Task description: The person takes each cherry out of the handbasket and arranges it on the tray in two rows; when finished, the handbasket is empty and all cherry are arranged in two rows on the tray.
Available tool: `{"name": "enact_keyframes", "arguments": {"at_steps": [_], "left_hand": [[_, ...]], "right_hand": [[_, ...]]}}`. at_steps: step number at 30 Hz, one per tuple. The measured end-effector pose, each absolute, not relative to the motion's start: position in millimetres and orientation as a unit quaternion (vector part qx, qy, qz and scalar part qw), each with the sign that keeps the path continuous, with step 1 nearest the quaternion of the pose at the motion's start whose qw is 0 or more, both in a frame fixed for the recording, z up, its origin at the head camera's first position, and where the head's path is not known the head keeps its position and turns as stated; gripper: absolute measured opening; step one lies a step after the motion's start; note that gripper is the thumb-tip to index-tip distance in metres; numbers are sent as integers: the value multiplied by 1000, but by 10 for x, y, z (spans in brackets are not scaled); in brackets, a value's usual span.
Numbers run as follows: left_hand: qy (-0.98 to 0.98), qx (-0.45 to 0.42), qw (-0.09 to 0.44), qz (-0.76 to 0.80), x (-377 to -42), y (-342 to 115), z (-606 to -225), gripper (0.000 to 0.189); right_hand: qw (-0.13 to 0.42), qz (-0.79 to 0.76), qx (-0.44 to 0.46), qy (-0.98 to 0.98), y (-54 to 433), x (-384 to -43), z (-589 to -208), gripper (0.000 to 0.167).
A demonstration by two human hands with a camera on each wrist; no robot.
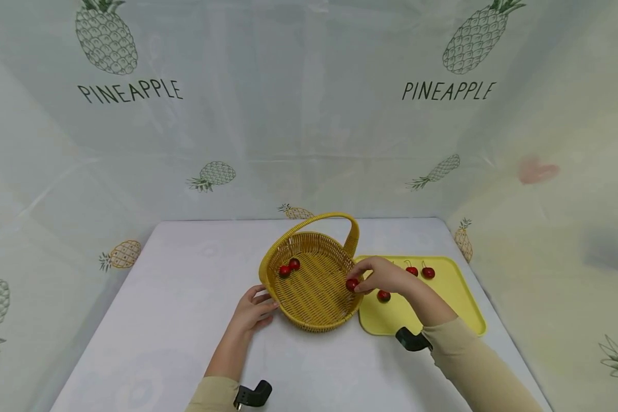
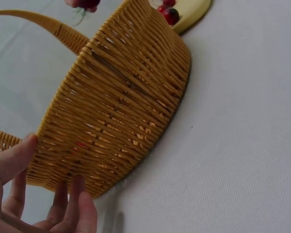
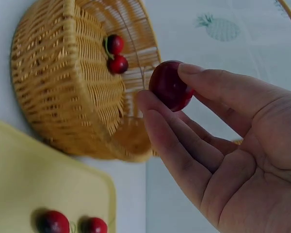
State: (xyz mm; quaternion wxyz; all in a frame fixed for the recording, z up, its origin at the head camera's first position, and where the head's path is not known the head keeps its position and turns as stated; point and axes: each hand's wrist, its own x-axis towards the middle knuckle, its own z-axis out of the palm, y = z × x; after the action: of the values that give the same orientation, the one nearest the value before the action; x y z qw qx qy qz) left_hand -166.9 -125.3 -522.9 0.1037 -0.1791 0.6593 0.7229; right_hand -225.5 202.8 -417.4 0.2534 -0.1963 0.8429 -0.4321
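- Near the right rim of the basket point(image 1: 316, 294), the right hand point(image 1: 383, 276) pinches a cherry point(image 1: 352, 285).
- At its left, the left hand point(image 1: 252, 310) touches it, fingers loosely extended.
- Inside lie two cherries point(image 1: 285, 271); more dot the yellow tray point(image 1: 455, 289).

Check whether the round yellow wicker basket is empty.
Not empty: two glossy red cherries lie inside the basket; its floor is mostly bare.

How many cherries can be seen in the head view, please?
6. Two cherries are in the wicker basket, one cherry is pinched by the right hand, and three cherries lie on the yellow tray. The hand may hide more.
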Motion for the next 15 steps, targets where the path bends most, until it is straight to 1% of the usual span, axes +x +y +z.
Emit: {"name": "enact_keyframes", "arguments": {"at_steps": [8,15], "left_hand": [[662,-178,104,720,-1678,-1249,-5250,56],[662,-176,103,721,-1678,-1256,-5258,56]], "right_hand": [[231,-426,-148,862,2314,-2314,-4181,28],[225,-429,-139,864,2513,-2321,-4206,27]]}}
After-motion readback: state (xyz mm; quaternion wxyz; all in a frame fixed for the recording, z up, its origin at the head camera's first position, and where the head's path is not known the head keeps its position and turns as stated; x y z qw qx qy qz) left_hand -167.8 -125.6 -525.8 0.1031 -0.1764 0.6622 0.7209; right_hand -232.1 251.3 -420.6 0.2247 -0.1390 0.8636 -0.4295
